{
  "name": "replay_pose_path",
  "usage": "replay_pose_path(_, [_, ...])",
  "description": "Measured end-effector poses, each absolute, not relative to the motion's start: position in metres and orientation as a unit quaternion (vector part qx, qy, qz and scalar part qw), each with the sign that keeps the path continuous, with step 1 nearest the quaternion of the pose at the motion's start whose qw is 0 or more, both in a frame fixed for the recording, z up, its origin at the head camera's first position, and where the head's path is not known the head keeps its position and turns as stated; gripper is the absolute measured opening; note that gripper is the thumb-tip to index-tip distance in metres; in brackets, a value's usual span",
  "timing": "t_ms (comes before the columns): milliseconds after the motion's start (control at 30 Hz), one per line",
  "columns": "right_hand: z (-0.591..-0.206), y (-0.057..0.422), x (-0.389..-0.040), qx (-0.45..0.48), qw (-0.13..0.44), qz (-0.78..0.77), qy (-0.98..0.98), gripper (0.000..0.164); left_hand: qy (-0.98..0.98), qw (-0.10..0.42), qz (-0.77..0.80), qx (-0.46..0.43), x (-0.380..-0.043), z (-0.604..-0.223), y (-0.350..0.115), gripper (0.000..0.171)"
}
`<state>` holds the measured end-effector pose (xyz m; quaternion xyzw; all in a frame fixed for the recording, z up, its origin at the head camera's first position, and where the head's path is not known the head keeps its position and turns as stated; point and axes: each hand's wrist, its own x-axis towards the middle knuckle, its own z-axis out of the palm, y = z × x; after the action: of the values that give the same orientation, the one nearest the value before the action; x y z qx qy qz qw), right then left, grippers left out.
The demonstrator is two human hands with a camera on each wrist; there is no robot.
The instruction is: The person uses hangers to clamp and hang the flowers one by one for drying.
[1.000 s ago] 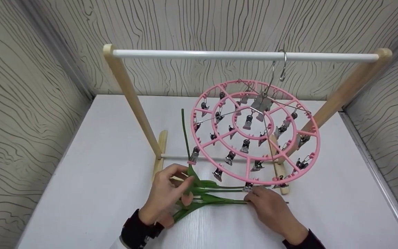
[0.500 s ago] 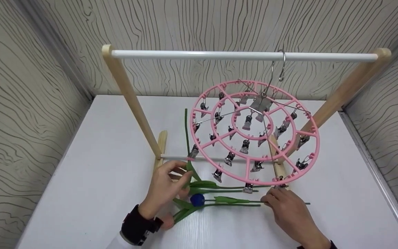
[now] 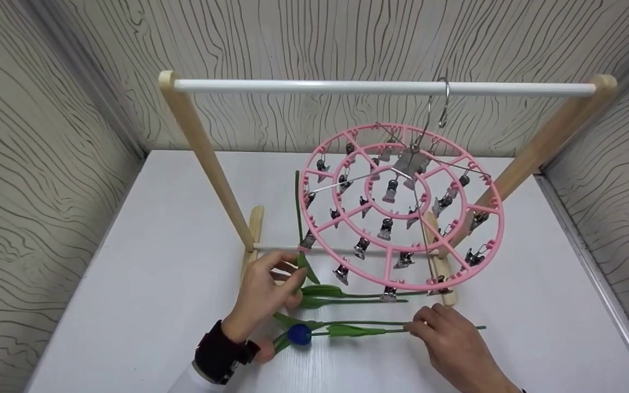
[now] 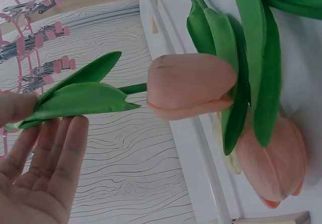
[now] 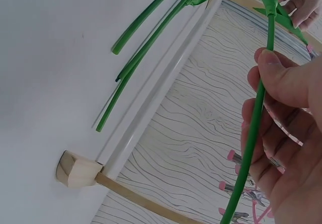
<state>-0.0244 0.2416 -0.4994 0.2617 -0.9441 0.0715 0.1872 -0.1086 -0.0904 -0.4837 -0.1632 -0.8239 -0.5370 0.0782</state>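
Pale walls (image 3: 314,43) marked with wavy dark lines enclose a white counter (image 3: 129,295); clock positions are read in the head view, with the blue bloom as dial centre. Blue tulip (image 3: 299,334): its stem runs toward 3 o'clock, where the right hand (image 3: 454,338) pinches it between thumb and forefinger, the stem's end projecting beyond. Left hand (image 3: 262,289), at 11 o'clock: thumb and fingers are clamped on the leaves of a pink tulip (image 4: 191,85), whose stem points to 12 o'clock. That stem passes a clip (image 3: 308,240) at the hanger's 8 o'clock edge; whether the clip grips it cannot be told. Second pink tulip (image 3: 264,350): just beside the blue bloom, at 8 o'clock. Leafy stems (image 3: 320,291) lie toward 2 o'clock. Farther out, at 1 o'clock, the round pink hanger (image 3: 388,266), fitted with metal clips (image 3: 385,229), hangs tilted by a hook (image 3: 447,103) from a white rod (image 3: 314,86) between wooden uprights (image 3: 208,164), at 11 and 2 o'clock.
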Motion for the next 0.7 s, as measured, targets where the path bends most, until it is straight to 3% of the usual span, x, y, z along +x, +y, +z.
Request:
replay_pose_path(433, [-0.480, 0.236, -0.018, 0.269, 0.185, 0.042, -0.944, 0.034, -0.847, 0.013, -0.512, -0.143, -0.084, -0.470, -0.090, 0.028])
replay_pose_path(700, [-0.467, 0.231, -0.013, 0.287, 0.201, 0.045, -0.936, 0.034, -0.874, 0.061, -0.422, -0.232, -0.058, -0.466, -0.077, 0.020])
